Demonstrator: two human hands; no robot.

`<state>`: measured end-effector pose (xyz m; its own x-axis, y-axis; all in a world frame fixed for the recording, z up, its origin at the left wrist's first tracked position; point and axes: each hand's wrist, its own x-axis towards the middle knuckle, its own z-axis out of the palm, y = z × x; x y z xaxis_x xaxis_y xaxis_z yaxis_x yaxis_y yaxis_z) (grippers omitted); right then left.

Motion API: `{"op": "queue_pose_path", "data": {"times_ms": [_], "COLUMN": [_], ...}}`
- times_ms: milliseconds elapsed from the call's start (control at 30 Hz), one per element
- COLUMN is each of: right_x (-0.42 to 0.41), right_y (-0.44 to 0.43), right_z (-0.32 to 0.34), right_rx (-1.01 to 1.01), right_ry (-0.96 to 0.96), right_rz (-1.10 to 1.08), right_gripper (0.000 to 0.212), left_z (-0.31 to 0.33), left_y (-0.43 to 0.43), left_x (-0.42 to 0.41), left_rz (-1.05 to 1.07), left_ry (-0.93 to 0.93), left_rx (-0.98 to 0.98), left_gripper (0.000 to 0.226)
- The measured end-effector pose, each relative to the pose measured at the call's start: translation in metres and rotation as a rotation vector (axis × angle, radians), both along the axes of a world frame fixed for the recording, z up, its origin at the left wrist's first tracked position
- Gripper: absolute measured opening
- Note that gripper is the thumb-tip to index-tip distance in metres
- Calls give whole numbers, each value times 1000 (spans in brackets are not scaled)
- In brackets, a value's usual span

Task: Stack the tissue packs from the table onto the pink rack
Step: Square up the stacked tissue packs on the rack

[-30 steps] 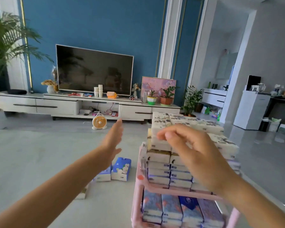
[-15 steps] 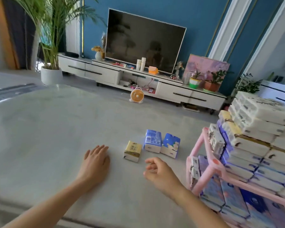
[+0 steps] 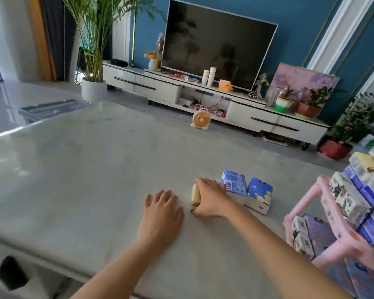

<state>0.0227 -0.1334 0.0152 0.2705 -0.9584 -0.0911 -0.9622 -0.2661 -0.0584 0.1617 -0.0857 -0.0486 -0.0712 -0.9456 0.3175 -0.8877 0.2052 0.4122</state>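
Three tissue packs lie on the grey table. My right hand covers a yellow-brown tissue pack and grips it, fingers curled over its top. Just right of it stand two blue tissue packs, side by side. My left hand rests flat on the table, fingers spread, a little left of the yellow pack. The pink rack stands at the right edge, its tiers stacked with several tissue packs.
Beyond the table's far edge are a white TV cabinet with a television, a small orange fan on the floor, and potted plants. The table's near edge runs along the bottom left.
My right hand has reached forward and closed over the yellow-brown pack, which has tipped onto its edge. The left hand stays flat on the table. One second ago both hands were up by the rack.
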Motion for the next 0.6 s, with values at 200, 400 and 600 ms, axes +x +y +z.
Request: {"op": "queue_pose_path", "data": {"times_ms": [200,400,600], "right_x": [-8,-36,-80], "right_y": [63,152,220], "right_z": [31,101,156], "right_rx": [13,-132,-294], "right_ry": [-461,-497,-644], "right_rz": [92,211,204], "right_gripper": [83,73,58], "left_z": [25,113,182], "left_y": [23,102,137], "left_x": [1,-33,-61], "left_rz": [-236,-387,-613], "left_ry": [326,1080,1164], "left_rx": [40,266,366], "left_gripper": [80,23,32]}}
